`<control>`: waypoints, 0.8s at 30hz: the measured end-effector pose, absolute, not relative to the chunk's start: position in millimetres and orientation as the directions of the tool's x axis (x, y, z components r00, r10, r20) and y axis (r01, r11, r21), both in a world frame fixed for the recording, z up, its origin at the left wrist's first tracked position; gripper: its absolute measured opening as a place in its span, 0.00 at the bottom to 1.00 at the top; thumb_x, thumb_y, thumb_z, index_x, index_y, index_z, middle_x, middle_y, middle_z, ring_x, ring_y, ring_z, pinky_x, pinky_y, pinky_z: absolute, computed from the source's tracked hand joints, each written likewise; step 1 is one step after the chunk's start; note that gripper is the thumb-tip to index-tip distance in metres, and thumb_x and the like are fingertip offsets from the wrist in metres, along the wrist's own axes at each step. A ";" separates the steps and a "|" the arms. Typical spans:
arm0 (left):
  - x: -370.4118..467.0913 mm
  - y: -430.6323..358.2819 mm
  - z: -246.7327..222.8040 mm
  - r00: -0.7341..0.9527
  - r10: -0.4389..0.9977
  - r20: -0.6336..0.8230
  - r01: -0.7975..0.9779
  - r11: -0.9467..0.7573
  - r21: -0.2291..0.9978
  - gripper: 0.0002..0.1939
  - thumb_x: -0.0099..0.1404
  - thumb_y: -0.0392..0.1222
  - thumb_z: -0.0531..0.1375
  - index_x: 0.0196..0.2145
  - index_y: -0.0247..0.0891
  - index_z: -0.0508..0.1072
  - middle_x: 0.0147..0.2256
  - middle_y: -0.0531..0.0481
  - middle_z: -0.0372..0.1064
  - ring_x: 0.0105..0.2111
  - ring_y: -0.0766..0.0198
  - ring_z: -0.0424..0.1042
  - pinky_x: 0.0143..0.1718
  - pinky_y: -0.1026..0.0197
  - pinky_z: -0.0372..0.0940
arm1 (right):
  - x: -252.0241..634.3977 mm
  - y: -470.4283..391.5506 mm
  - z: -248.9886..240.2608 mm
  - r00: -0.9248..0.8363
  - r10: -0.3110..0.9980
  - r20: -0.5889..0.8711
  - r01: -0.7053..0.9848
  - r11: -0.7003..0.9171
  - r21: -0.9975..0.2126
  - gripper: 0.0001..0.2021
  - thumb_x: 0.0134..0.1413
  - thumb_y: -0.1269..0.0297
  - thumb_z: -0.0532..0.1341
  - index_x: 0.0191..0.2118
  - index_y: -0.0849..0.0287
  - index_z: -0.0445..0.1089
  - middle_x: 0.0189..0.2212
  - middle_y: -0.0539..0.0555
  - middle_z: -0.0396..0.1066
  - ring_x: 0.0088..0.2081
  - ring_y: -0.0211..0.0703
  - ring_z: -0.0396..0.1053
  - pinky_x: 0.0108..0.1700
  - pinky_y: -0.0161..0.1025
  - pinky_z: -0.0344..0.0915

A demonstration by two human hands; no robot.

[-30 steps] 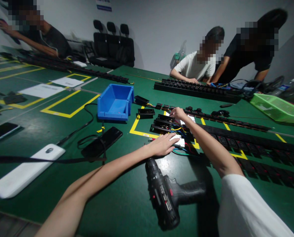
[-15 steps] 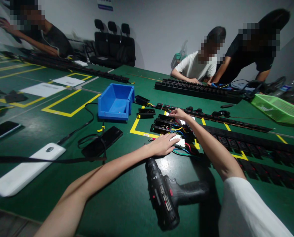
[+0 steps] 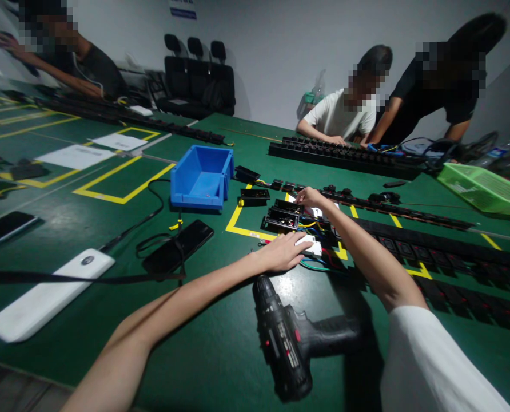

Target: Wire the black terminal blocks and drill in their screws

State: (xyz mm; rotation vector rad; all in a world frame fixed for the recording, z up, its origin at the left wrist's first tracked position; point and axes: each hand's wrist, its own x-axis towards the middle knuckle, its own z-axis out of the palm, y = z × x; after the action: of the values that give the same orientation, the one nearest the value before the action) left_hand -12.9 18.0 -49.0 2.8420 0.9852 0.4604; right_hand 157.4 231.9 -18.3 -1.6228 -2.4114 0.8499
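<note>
My left hand [image 3: 284,252] lies fairly flat on the table, fingers stretched out, with the fingertips on a small white block [image 3: 311,246]. Red, blue and green wires [image 3: 317,264] run beside that block. Farther off, my right hand [image 3: 311,197] has its fingers bent together in a pinch at the far end of the open black housings [image 3: 282,218]; whatever is between them is too small to make out. Another white piece [image 3: 317,212] shows under the right hand. A black cordless drill [image 3: 283,337] lies on its side, nearer to me than my left hand.
A blue bin [image 3: 201,177] stands left of the housings. Phones [image 3: 180,249] and a white power bank [image 3: 51,294] with a cable lie to the left. Long black strips [image 3: 409,249] extend right, near a green basket [image 3: 482,189]. Several people [image 3: 345,117] work around the table.
My right hand's fingers have shifted very slightly and look a little more curled. The left hand stays in place on the white block, and the drill has not moved.
</note>
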 end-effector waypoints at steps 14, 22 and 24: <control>-13.3 17.6 -46.8 0.756 0.610 0.238 0.585 -0.792 0.172 0.22 0.73 0.45 0.47 0.62 0.39 0.58 0.63 0.38 0.52 0.56 0.49 0.60 0.52 0.48 0.63 | 177.0 193.3 15.5 -0.234 0.972 0.036 0.462 0.143 -0.875 0.16 0.64 0.57 0.58 0.53 0.60 0.67 0.50 0.58 0.68 0.46 0.43 0.70 0.48 0.46 0.71; -12.1 18.1 -49.0 0.757 0.608 0.239 0.591 -0.794 0.145 0.22 0.73 0.45 0.47 0.62 0.38 0.58 0.63 0.37 0.52 0.56 0.50 0.60 0.52 0.48 0.63 | 176.0 128.3 25.0 -0.215 0.976 -0.045 0.524 0.076 -0.848 0.18 0.63 0.57 0.58 0.54 0.62 0.66 0.51 0.57 0.68 0.48 0.48 0.69 0.51 0.50 0.68; -12.7 18.0 -48.2 0.756 0.609 0.240 0.594 -0.792 0.138 0.22 0.73 0.45 0.47 0.62 0.38 0.58 0.63 0.38 0.52 0.56 0.50 0.60 0.52 0.48 0.63 | 191.7 108.6 19.5 -0.219 0.975 -0.048 0.524 0.076 -0.848 0.17 0.65 0.58 0.56 0.54 0.60 0.68 0.50 0.55 0.69 0.49 0.47 0.67 0.56 0.46 0.65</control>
State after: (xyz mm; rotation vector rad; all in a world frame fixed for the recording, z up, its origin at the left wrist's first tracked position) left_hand -12.7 18.0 -48.2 2.8942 0.9925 0.4242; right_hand 191.7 108.6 19.5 -1.4834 -1.8033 1.0475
